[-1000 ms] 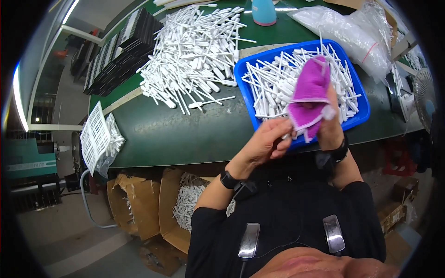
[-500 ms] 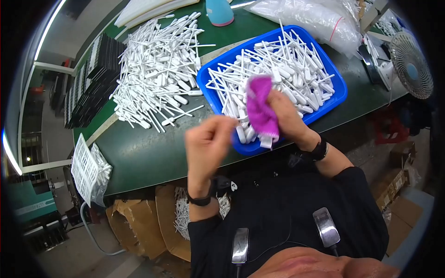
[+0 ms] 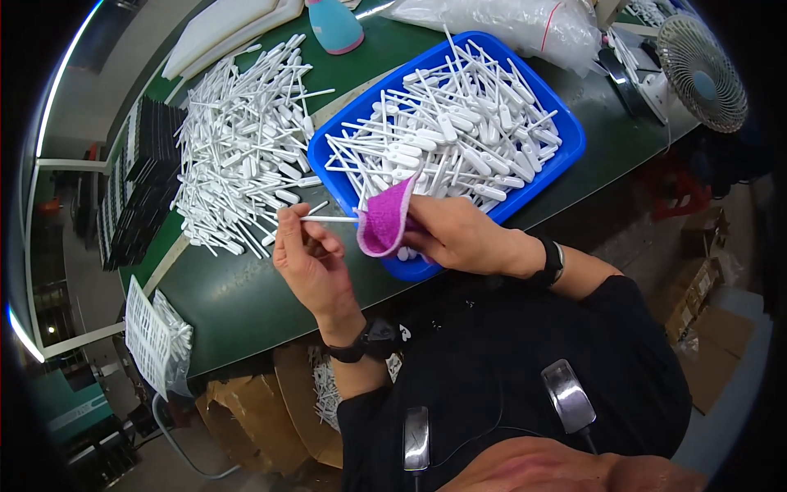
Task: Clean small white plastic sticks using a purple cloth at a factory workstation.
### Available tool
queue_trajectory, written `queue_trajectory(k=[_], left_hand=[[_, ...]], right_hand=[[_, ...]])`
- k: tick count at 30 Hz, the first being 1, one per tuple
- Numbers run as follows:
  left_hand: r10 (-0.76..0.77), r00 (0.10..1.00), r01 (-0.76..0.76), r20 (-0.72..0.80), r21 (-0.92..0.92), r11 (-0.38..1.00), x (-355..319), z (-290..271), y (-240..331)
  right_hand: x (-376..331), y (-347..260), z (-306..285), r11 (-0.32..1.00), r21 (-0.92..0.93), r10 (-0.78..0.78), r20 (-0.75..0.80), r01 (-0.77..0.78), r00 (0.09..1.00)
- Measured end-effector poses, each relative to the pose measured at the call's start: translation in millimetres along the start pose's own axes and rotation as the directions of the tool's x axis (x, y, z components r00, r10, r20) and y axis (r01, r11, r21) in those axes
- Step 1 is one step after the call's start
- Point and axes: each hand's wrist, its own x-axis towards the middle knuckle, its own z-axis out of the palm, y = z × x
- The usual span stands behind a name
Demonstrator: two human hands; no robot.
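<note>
The left hand pinches a thin white plastic stick by its near end, thumb and forefinger closed on it, the other fingers curled loosely below. The stick runs level from those fingertips toward the right hand, and its far end disappears into a purple cloth. The right hand's fingers are clenched around that cloth, bunching it over the stick's tip, so the cloth sits between the two hands, just beyond the left fingertips and against the right thumb. Both wrists carry black watches; the left one lies nearest, below the fingers. Under the hands is a dark green table, its front edge close to the body. Directly behind the right knuckles, touching the cloth's upper corner, stands a blue tray heaped with white sticks of the same kind. Beyond the left fingertips, and to their left, a loose pile of more white sticks spreads over the table, its nearest pieces just above the held stick. Farther left of that pile lie black trays along the table's edge. Past the blue tray, at the far side, sit a pale blue bottle, a clear plastic bag, and off to the right a small fan.
</note>
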Motion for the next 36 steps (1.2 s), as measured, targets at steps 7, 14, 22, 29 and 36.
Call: queue_trajectory(k=[7,14,22,29,36], left_hand=[[-0.276,0.942,0.288,0.192,-0.034,0.957,0.1,5.3,-18.7],[-0.091,0.975,0.037,0.201,0.258,0.965,-5.0,-4.5,-7.4],[0.264,0.955,-0.198,0.133,0.952,0.235,31.5,-102.9,16.6],[0.166,0.923,-0.281,0.348,0.903,-0.326,57.0,-125.3,26.0],[0.154,0.954,-0.227,0.259,0.954,-0.196,41.0,-116.2,19.9]], right_hand=[[-15.2,9.2,-36.1,0.983,0.156,-0.062,-0.205,0.095,0.977],[-12.7,45.5,-122.6,0.817,-0.512,-0.15,-0.633,-0.266,0.759],[-16.5,74.8,-140.3,0.7,-0.629,-0.032,-0.5,-0.338,0.865],[-19.0,49.5,-110.7,0.999,-0.044,-0.049,-0.742,0.025,0.669],[-22.6,53.3,-102.6,0.962,0.229,0.057,-0.701,0.149,0.711]])
